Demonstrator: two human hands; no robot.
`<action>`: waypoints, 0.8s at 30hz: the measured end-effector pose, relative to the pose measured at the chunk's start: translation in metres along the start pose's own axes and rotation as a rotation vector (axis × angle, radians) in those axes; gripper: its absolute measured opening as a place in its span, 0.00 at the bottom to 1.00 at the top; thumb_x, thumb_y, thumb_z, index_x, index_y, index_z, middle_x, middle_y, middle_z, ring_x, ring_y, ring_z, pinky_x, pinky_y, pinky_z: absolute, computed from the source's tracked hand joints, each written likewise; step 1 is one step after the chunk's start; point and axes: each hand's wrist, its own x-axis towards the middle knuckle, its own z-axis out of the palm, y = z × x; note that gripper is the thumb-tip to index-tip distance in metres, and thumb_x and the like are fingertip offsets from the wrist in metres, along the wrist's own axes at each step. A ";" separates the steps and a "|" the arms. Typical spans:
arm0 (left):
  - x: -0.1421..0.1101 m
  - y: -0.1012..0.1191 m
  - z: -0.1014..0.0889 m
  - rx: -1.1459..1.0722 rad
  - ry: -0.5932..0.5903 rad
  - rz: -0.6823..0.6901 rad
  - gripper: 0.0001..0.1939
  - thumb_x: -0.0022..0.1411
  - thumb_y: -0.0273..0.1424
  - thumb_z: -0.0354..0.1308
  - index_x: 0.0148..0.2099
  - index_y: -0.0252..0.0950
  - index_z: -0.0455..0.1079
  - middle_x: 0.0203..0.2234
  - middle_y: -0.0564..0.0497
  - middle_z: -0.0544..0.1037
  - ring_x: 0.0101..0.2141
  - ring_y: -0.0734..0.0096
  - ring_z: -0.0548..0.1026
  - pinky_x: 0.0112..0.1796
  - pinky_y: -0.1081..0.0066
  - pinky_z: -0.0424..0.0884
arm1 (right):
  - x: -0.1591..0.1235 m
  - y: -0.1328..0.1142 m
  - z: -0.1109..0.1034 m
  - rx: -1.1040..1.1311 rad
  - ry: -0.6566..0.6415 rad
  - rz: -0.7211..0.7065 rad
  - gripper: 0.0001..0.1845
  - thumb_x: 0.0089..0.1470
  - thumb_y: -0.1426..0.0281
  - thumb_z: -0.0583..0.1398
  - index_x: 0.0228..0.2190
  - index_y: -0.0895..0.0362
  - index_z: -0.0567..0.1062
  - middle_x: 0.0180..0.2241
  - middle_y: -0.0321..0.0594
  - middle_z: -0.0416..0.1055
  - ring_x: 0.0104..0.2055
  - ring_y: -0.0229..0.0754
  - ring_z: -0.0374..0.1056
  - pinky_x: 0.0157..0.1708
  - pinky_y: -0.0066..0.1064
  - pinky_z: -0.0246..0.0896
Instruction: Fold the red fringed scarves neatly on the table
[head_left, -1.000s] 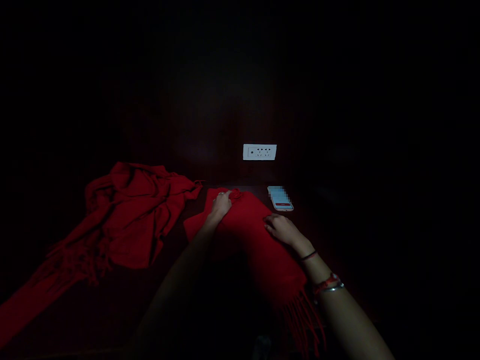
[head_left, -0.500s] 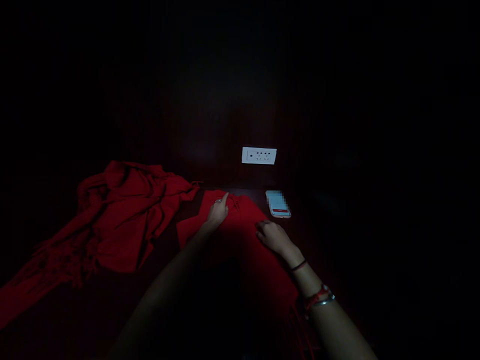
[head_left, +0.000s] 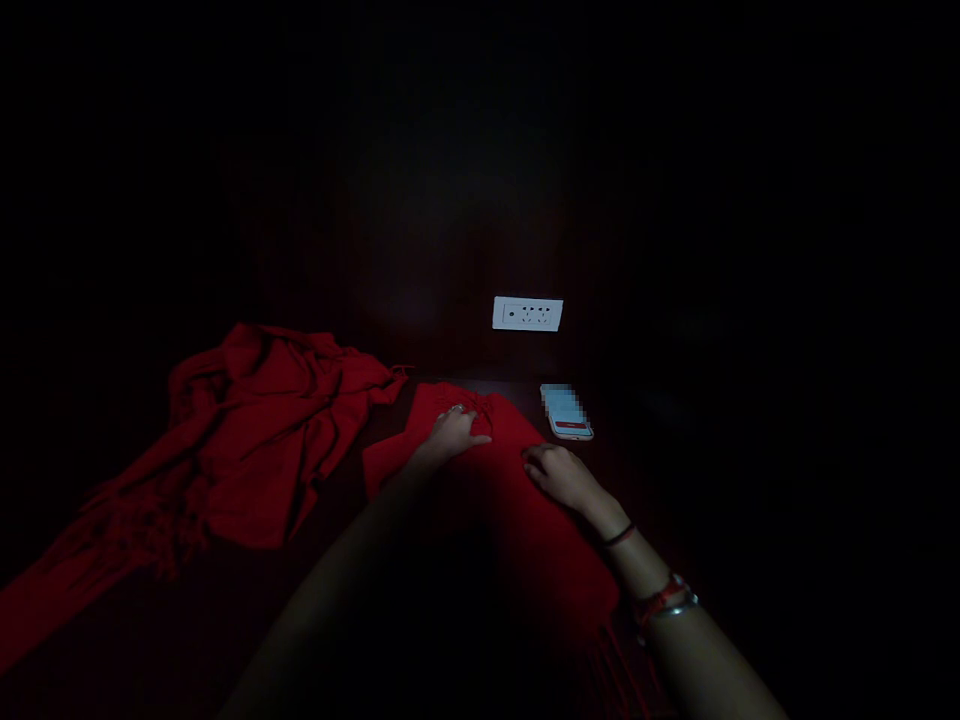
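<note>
A red fringed scarf (head_left: 510,480) lies spread on the dark surface in front of me, with loose tassels at its near right end. My left hand (head_left: 454,434) rests on its far part, fingers stretched and thumb held out to the right, beside a small bunch of fringe. At the scarf's right edge is my right hand (head_left: 561,476), its fingers slightly bent and apart, lying on the cloth. A second red fringed cloth (head_left: 262,430) sits crumpled to the left. Deep shadow hides the scarf's near left part.
A phone (head_left: 568,414) with a lit screen lies beyond my right hand, near the wall. Above it, a white socket plate (head_left: 527,313) is set in the dark wall. Most of the surroundings are too dark to make out.
My left hand has gone from a pointing finger at the far edge to spread fingers, slightly nearer and to the right. My right hand stays by the scarf's right edge. The view has shifted slightly.
</note>
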 end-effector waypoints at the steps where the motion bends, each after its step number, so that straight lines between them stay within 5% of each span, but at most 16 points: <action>1: 0.001 0.002 -0.001 0.000 -0.008 0.008 0.24 0.51 0.43 0.53 0.45 0.30 0.63 0.42 0.39 0.67 0.44 0.55 0.64 0.43 0.62 0.60 | 0.000 0.001 0.001 0.007 0.021 -0.006 0.13 0.52 0.69 0.49 0.37 0.58 0.69 0.38 0.43 0.68 0.40 0.38 0.63 0.38 0.25 0.52; 6: 0.006 0.003 -0.003 -0.105 0.036 0.033 0.11 0.56 0.32 0.50 0.41 0.32 0.63 0.36 0.44 0.70 0.38 0.64 0.68 0.39 0.69 0.62 | -0.001 0.011 0.008 0.076 0.105 -0.032 0.15 0.52 0.68 0.48 0.37 0.59 0.70 0.37 0.44 0.68 0.39 0.39 0.63 0.39 0.27 0.54; 11: 0.004 0.000 -0.004 -0.163 0.131 -0.076 0.13 0.58 0.29 0.46 0.46 0.33 0.58 0.38 0.45 0.69 0.38 0.67 0.69 0.37 0.71 0.63 | -0.004 0.018 0.011 0.093 0.133 -0.056 0.16 0.51 0.68 0.49 0.39 0.60 0.69 0.38 0.45 0.67 0.40 0.39 0.62 0.40 0.28 0.54; 14: 0.005 0.000 -0.004 -0.060 0.077 -0.087 0.11 0.57 0.28 0.46 0.43 0.33 0.63 0.39 0.42 0.69 0.37 0.65 0.69 0.36 0.70 0.64 | 0.002 0.012 0.006 0.005 0.153 -0.111 0.19 0.49 0.67 0.52 0.44 0.59 0.66 0.41 0.46 0.64 0.42 0.41 0.60 0.42 0.30 0.53; 18: 0.006 -0.003 -0.010 -0.040 0.035 -0.078 0.10 0.56 0.28 0.47 0.37 0.33 0.68 0.35 0.44 0.71 0.37 0.64 0.69 0.37 0.70 0.64 | 0.036 0.000 -0.006 -0.159 0.118 -0.112 0.19 0.50 0.65 0.51 0.45 0.55 0.65 0.43 0.46 0.60 0.44 0.44 0.57 0.42 0.35 0.53; 24: 0.001 -0.009 -0.025 0.088 0.188 -0.172 0.12 0.57 0.28 0.44 0.40 0.32 0.67 0.44 0.40 0.65 0.44 0.58 0.63 0.41 0.62 0.61 | 0.100 -0.010 -0.005 -0.222 -0.088 0.047 0.16 0.49 0.67 0.51 0.42 0.51 0.67 0.50 0.46 0.53 0.51 0.52 0.49 0.43 0.47 0.49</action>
